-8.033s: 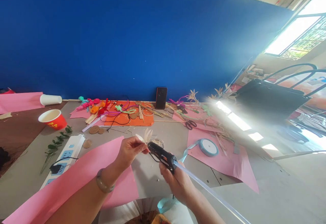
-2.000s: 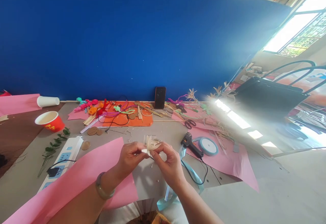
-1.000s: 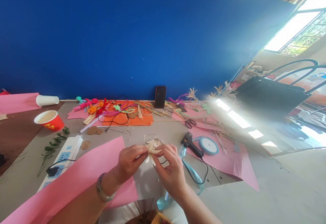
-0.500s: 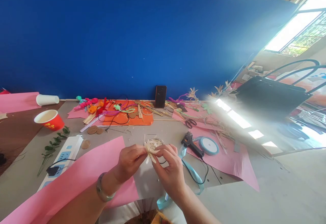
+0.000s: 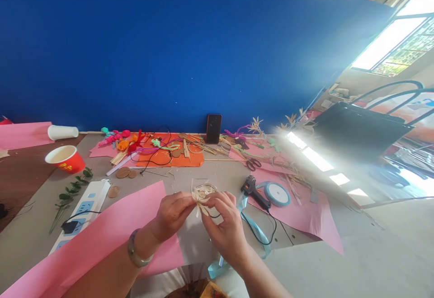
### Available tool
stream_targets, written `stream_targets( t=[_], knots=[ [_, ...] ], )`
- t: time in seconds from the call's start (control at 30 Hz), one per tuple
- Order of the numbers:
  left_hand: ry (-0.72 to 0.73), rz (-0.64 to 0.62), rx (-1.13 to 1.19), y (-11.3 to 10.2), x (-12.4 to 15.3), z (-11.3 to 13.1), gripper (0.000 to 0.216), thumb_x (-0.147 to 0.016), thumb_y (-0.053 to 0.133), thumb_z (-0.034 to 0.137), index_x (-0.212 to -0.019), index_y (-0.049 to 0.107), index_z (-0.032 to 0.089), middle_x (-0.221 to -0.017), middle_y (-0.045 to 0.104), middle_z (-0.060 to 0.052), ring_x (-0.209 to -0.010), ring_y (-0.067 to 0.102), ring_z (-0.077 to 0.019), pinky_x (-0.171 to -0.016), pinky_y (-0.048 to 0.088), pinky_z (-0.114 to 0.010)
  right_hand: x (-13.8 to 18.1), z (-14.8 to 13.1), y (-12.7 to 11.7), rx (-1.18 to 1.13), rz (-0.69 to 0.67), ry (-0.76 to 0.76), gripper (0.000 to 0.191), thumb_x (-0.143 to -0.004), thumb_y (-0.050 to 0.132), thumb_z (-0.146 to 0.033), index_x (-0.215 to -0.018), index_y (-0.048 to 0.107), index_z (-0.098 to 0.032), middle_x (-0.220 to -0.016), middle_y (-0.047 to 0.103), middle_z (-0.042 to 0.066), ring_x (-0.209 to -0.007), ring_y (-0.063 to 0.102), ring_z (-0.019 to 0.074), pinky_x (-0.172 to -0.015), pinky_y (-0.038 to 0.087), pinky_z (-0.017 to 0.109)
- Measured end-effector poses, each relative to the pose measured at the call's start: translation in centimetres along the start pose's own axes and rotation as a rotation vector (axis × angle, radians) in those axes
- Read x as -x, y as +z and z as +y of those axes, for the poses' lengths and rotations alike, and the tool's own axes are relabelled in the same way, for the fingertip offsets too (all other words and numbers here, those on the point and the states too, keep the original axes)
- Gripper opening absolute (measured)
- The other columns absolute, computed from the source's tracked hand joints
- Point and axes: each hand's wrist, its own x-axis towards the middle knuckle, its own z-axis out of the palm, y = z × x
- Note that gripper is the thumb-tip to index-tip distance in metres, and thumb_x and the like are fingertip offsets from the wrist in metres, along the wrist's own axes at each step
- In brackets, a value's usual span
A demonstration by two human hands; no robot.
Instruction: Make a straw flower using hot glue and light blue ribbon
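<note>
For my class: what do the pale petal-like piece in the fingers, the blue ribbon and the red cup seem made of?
Pale petal-like piece: perhaps dried husk or paper, matt; thin, straw-coloured strips. Blue ribbon: probably satin or similar fabric; soft sheen along its limp folds. Red cup: likely paper, smooth; thin wall with yellow print.

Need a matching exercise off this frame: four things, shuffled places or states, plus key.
Things
1. glue gun
2. phone
3. red cup
4. pale petals

Places or states
A. mouth up, on the left side of the view
B. pinched by left hand and right hand
C. lying just left of the ribbon spool
D. upright in front of the blue panel

Pairs
1-C, 2-D, 3-A, 4-B
</note>
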Motion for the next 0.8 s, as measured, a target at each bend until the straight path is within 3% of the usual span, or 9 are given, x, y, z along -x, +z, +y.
stream_targets(
  t=[0.27,0.8],
  knots=[
    [-0.037,0.002,-0.05,0.4,0.7,-0.4,0.019,-0.087,0.055,0.013,-0.102,0.064,0.02,-0.087,0.072,-0.005,-0.077,0.068,-0.0138,-0.069,0.055,-0.023,0.0,-0.1,0.5,0.046,0.024,0.025,0.01,-0.074,0.057,-0.013,-0.077,0.053,-0.022,-0.079,0.063,0.001,-0.077,0.058,0.0193,-0.078,0.037,0.036],
    [-0.035,0.0,-0.005,0.3,0.3,-0.1,0.025,-0.084,0.057,0.008,-0.106,0.062,0.02,-0.09,0.071,-0.005,-0.083,0.067,-0.0139,-0.075,0.055,-0.023,0.1,-0.1,1.7,0.087,0.125,-0.001,0.01,-0.074,0.054,-0.013,-0.076,0.05,-0.022,-0.078,0.061,0.001,-0.076,0.055,0.0191,-0.077,0.035,0.037]
  ],
)
